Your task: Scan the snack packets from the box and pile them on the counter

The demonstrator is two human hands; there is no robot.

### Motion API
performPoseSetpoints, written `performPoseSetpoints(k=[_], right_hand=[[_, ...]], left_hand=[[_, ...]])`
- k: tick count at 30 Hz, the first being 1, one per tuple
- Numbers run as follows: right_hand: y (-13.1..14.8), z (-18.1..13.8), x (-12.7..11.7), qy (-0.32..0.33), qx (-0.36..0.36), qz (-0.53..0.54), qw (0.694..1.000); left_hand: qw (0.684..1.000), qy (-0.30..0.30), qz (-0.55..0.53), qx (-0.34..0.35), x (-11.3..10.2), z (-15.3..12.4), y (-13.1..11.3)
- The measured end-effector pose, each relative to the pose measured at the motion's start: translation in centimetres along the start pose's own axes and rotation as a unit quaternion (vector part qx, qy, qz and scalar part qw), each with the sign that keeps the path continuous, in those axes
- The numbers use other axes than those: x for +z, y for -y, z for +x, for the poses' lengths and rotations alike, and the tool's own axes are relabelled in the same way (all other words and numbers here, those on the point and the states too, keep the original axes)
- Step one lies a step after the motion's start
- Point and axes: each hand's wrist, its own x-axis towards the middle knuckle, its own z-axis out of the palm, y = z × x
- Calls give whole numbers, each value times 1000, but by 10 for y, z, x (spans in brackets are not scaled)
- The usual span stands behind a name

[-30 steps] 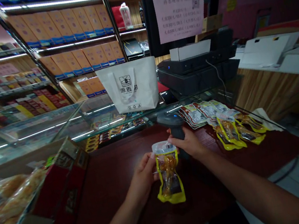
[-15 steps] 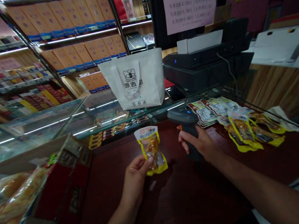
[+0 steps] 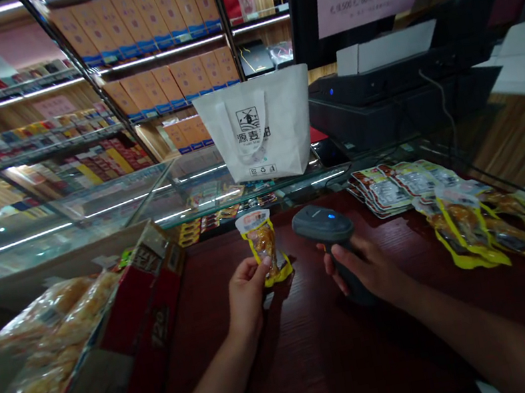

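Observation:
My left hand [image 3: 246,294] pinches the lower end of a yellow-edged snack packet [image 3: 263,244] and holds it upright above the dark red counter [image 3: 320,349]. My right hand [image 3: 364,267] is wrapped round the grip of a grey barcode scanner [image 3: 322,223] with a small blue light on top. The scanner's head sits just right of the packet, a short gap apart. A white paper bag [image 3: 257,126] with a printed logo stands on the glass case behind them.
Several yellow snack packets [image 3: 470,224] and flat printed sachets [image 3: 392,184] lie on the counter at right. A red carton of wrapped buns [image 3: 77,331] sits at left. A black register and printer [image 3: 389,79] stands behind, with a glass display case [image 3: 141,197] and stocked shelves beyond.
My left hand has carried the packet away from the scanner, forward and to the left. My right hand has tilted the scanner so its top shows. My view has shifted left.

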Motion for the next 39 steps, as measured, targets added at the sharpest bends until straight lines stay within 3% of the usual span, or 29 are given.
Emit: performPoseSetpoints(k=[15, 18, 21, 25, 28, 34, 36, 39], right_hand=[[3, 0, 1, -27, 6, 48, 998], [2, 1, 1, -46, 25, 52, 997], [-1, 4, 1, -59, 38, 62, 996], [-6, 8, 0, -66, 44, 79, 994], [-9, 10, 0, -68, 48, 75, 994], [-14, 13, -3, -58, 43, 57, 996], [-15, 14, -4, -57, 43, 55, 996], [-17, 15, -5, -51, 45, 48, 997]], left_hand=[[1000, 1, -5, 3, 0, 1, 2], [1000, -20, 7, 14, -14, 14, 1], [994, -77, 72, 25, -48, 37, -8], [945, -198, 261, 24, -101, 64, -27], [918, -234, 320, 10, -125, 74, -36], [882, -233, 410, 6, -128, 76, -40], [842, -218, 493, 32, -123, 72, -41], [757, -203, 618, 70, -114, 63, -43]])
